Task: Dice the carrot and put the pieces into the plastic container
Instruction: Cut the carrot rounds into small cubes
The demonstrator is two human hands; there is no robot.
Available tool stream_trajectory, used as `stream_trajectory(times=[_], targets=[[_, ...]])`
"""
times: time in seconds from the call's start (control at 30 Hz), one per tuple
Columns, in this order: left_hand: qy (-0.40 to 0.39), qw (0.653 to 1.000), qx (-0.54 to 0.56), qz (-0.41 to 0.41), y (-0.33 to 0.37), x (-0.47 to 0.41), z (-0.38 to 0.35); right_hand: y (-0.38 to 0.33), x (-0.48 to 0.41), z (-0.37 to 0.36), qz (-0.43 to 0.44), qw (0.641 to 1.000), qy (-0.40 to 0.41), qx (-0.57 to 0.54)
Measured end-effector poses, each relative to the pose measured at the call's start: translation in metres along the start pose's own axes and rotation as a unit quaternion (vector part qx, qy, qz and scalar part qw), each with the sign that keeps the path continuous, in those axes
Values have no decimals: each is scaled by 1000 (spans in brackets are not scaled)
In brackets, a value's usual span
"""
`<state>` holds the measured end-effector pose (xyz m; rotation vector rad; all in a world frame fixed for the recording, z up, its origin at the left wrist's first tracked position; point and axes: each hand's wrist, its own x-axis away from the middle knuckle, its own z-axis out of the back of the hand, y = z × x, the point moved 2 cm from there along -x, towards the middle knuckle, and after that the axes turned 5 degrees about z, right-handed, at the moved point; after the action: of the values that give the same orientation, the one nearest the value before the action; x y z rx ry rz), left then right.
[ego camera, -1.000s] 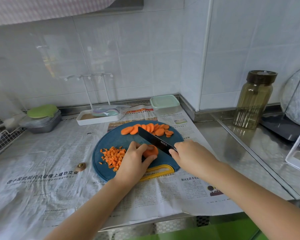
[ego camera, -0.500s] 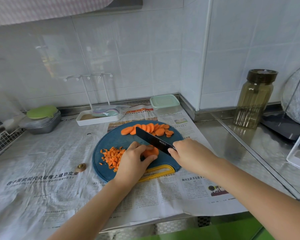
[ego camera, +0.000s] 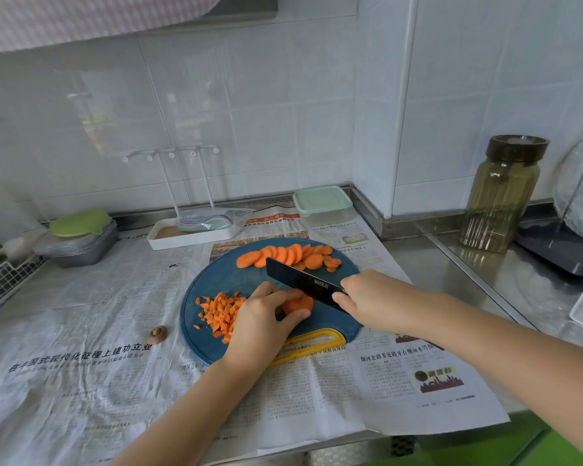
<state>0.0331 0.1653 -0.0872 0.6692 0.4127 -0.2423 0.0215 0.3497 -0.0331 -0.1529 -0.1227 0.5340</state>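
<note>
- Head view takes in a steel tabletop (ego camera: 451,264) set into a white-tiled corner, most of it covered by spread newspaper (ego camera: 81,331).
- A round blue cutting board (ego camera: 223,280) with a yellow handle (ego camera: 313,344) lies on the newspaper, handle towards the person.
- The left hand (ego camera: 260,327) rests on the near half of the board, its fingers (ego camera: 283,295) curled over a small stack of carrot rounds (ego camera: 298,303), with the thumb pinching it from the near side.
- The right hand (ego camera: 374,301) comes in from the right, fingers wrapped tightly round the grip of a black knife (ego camera: 300,280); the grip itself is hidden inside the fist.
- The blade slants across the board with its edge down on the far side of the held stack, just beside the left fingertips.
- A tall amber jar (ego camera: 500,193) with a dark lid stands on bare steel, well to the right.
- The plastic container (ego camera: 322,205), clear with a pale green lid on, sits on the newspaper at the back beside the wall corner, beyond the board.
- A white tray (ego camera: 189,232) lies to its left by the wall.
- A row of overlapping carrot slices (ego camera: 290,255) lines the far edge of the board.
- A heap of diced carrot (ego camera: 221,312) lies on the board's left part, touching the left hand.
- A brown carrot end (ego camera: 158,332) lies on the newspaper, just left of the board.
</note>
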Motion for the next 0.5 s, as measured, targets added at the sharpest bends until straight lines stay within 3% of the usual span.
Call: stream_trajectory(times=[0.5], targets=[[4,999,36,7,-4,-1,-1,2,-5,-20,-6,1000,-7,26]])
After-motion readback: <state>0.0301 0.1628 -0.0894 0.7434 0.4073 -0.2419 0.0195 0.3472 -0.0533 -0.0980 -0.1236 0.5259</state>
